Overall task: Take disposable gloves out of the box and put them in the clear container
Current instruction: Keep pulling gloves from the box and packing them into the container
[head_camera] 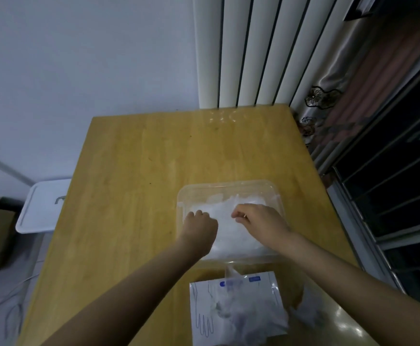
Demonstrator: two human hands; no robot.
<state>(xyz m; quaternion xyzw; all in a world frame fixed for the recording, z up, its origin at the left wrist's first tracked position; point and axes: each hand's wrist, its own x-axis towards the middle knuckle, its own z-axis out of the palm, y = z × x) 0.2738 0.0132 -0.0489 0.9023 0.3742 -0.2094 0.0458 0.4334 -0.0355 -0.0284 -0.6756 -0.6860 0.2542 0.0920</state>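
The gloves [226,228] lay as a loose, cloudy heap of thin film inside the clear container [229,184], filling most of its floor. The container sat on the right half of the bench [141,171], with its longer side running across me as far as I could judge.

Both my hands were down in it. The left hand [200,224] was at the heap's left edge with its fingers curled under and knuckles up. I could not tell whether it gripped film or only pressed it down. The right hand [261,221] was over the heap's right side, its fingertips drawn together in what looked like a pinch on the gloves. The two hands were apart, with bare heap between them.

The glove box [204,303] lay flat just beside the container's near wall, towards me and between my forearms. A tuft of glove [230,270] stood up from its opening. I judged the next reach would be a pull back towards my body, with neither hand clearly nearer that tuft.

Off the bench's left edge stood a white lidded bin [41,206].
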